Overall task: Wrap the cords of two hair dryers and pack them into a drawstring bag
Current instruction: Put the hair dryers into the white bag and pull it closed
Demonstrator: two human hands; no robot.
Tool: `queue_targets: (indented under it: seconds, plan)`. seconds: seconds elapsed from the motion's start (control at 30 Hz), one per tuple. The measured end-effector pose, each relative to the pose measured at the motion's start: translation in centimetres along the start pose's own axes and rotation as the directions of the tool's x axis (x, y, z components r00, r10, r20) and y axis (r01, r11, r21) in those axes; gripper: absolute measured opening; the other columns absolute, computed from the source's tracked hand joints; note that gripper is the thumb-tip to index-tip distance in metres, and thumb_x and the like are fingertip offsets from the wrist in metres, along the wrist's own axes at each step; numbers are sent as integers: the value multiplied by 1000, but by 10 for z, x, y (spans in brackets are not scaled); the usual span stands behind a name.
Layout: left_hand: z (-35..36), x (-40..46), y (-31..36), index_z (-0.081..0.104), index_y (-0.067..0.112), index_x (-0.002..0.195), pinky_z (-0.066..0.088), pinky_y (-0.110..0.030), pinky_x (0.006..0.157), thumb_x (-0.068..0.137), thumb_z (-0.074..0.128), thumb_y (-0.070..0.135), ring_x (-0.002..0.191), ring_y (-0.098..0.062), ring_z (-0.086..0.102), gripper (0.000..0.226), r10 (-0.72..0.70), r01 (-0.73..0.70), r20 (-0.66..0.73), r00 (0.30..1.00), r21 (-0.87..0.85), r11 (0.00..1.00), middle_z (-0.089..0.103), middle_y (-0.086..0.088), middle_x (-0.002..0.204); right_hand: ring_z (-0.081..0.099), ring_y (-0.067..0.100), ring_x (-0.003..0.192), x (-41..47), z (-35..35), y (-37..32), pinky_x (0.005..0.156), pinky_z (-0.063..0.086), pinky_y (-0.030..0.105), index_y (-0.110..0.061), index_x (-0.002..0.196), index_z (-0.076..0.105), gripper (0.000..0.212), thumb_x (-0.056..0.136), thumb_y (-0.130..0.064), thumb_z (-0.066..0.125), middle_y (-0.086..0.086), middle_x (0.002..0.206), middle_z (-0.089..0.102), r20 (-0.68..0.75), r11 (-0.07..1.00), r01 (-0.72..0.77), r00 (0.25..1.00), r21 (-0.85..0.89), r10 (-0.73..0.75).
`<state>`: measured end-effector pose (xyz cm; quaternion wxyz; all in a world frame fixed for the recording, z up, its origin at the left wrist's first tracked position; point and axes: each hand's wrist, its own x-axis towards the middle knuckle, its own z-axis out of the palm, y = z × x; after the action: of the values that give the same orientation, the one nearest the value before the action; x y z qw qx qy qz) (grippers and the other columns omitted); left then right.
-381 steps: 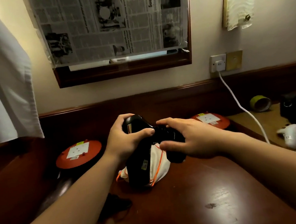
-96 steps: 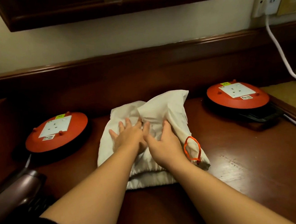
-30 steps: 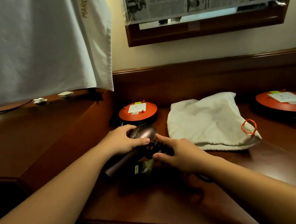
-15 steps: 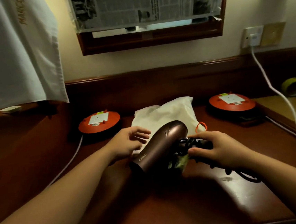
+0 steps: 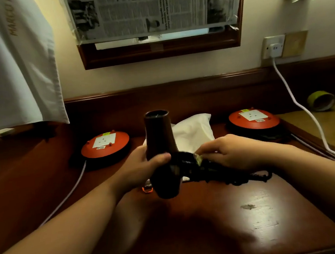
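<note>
A dark brown hair dryer (image 5: 159,140) is held above the desk, nozzle pointing away from me. My left hand (image 5: 143,166) grips its barrel, thumb across the top. My right hand (image 5: 232,153) holds the folded handle and the black coiled cord (image 5: 239,176), which trails onto the desk to the right. Behind the dryer lies the white drawstring bag (image 5: 193,132), bulging, with a bit of its orange drawstring (image 5: 147,189) showing under the dryer. The first dryer is not visible.
Two round orange socket reels (image 5: 105,144) (image 5: 254,119) sit left and right of the bag. A white cable (image 5: 304,109) runs from the wall outlet (image 5: 273,47) down the right side. A white towel (image 5: 11,64) hangs at upper left. The wooden desk (image 5: 223,224) extends toward me.
The dryer has turned from lying sideways to pointing its nozzle away from me. My left hand, open half a second ago, now grips the barrel. My right hand stays on the handle and cord.
</note>
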<state>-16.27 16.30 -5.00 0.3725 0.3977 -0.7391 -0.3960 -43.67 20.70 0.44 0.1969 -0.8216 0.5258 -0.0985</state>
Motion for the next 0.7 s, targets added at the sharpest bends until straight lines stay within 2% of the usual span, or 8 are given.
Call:
queue_targets:
  seconds: [0.1,0.13,0.2,0.3,0.4,0.53,0.63,0.7]
  plan:
    - [0,-1,4,71,20,115,61,-41,92,85,74,52,101,-21,76,44,-92,76,-111,990,-136,988,78,-4,109,64,28,99,6,14,-15,82,52,41,-35,118,51,19,102,-31,42,-2,108,64,-37,985,34,998,-170,-41]
    - [1,-2,6,72,21,113,60,-47,94,84,74,56,100,-24,76,46,-139,110,-158,978,-176,978,79,-7,108,61,29,107,7,19,-18,84,49,40,-34,135,44,34,101,-35,45,0,118,60,-71,982,45,996,-183,-58]
    - [5,0,8,74,19,108,60,-50,93,84,73,56,95,-28,77,45,-242,184,-227,943,-250,951,79,-10,104,55,25,124,6,28,-21,91,47,35,-35,159,11,78,95,-50,54,0,144,51,-163,983,82,981,-165,-109]
    - [1,0,10,76,12,108,62,-44,84,80,74,62,90,-33,78,57,-390,317,-213,896,-308,897,80,-15,101,53,18,128,6,38,-16,99,51,35,-34,160,-7,115,79,-75,63,-3,153,43,-230,943,206,935,-263,-268]
    - [-6,-2,9,73,10,115,62,-48,88,73,75,70,90,-35,78,74,-485,428,-136,864,-309,849,80,-15,102,61,23,116,11,46,0,86,56,34,-31,158,-2,112,80,-60,73,1,145,51,-236,860,257,891,-442,-387]
    - [-11,1,-1,61,18,130,60,-51,91,72,69,79,98,-33,77,85,-556,528,-49,830,-250,811,77,-12,114,66,26,101,16,55,16,72,52,31,-21,157,16,95,85,-44,74,5,126,64,-258,802,357,815,-479,-518]
    - [-17,1,-10,67,25,126,54,-52,97,92,47,73,111,-32,70,62,-525,506,20,851,-300,809,75,-10,119,66,20,107,16,51,30,80,49,22,-21,160,21,94,86,-43,76,2,129,64,-259,862,394,839,-318,-479]
    - [-18,-1,-17,71,15,116,54,-47,92,104,46,46,107,-31,68,42,-443,429,-34,896,-191,883,74,-12,114,66,11,103,15,45,37,82,50,20,-23,159,26,93,84,-42,79,-8,124,65,-262,907,387,869,-167,-419]
